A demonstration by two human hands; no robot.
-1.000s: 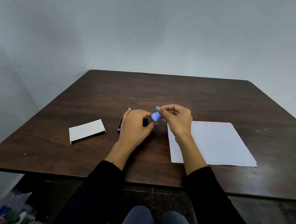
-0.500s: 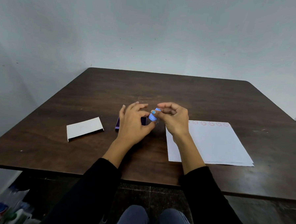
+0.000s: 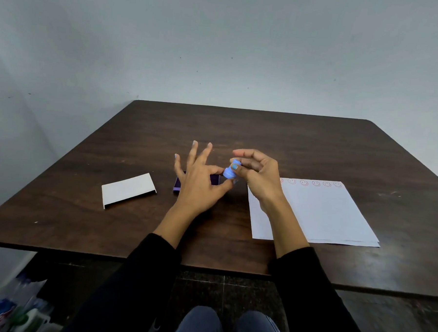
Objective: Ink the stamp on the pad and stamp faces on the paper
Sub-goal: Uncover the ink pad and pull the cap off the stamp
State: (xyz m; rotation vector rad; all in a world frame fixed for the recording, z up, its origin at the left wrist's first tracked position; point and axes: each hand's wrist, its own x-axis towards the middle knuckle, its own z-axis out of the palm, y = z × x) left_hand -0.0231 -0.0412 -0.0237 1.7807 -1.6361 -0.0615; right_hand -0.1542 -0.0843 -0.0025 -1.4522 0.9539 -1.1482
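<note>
Two hands noted: our right hand [image 3: 259,177] pinches the small blue plastic stamp [image 3: 231,171], tilted, just right of the purple ink pad [image 3: 177,186]; left hand [image 3: 199,180] splayed, holding nothing, over that pad.

Right hand [image 3: 259,179] pinches blue stamp [image 3: 230,172]; left hand [image 3: 198,183], fingers spread, touches it above purple pad [image 3: 177,185]. Paper [image 3: 322,212] bears faces.

Setting: plain indoor room, type uncertain, possibly office or home workspace. Evidence: dark wood-grain table [image 3: 265,132] set against a bare grey-white wall [image 3: 219,51]; below the table's near-left corner, dark tiled floor [image 3: 221,290] and blurred plastic bottles [image 3: 9,312].
</note>
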